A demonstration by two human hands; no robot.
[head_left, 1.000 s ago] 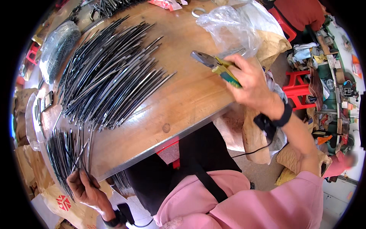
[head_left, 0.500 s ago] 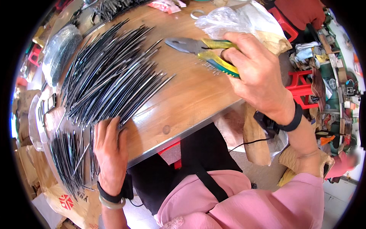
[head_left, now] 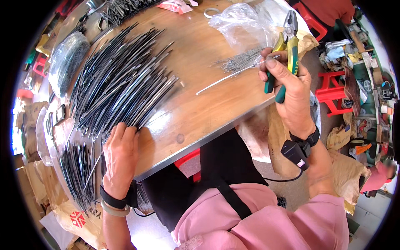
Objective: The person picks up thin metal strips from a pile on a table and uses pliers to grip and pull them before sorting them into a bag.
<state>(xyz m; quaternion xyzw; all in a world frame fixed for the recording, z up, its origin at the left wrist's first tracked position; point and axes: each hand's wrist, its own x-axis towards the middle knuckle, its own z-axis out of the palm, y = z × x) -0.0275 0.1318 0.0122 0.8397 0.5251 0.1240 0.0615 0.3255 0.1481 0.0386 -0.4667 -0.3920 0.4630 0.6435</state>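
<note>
Thin metal rod [head_left: 233,76], 1: above table [head_left: 200,112], pinched near 1 end by right hand [head_left: 295,83], which also cradles pliers [head_left: 293,48]; probably light, springy, slick, best gripped near an end. Left hand [head_left: 121,156]: fingers together at dark strips [head_left: 121,83], grip unclear

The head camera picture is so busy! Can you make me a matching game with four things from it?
Things:
1. Pliers
2. Left hand
3. Stool
4. Plastic bag

Where or what:
A. Bright red
B. At the lower ends of the big pile of dark strips
C. Clear and crumpled, on the table
D. Held in the right hand

Right pairs: 1-D, 2-B, 3-A, 4-C
</note>
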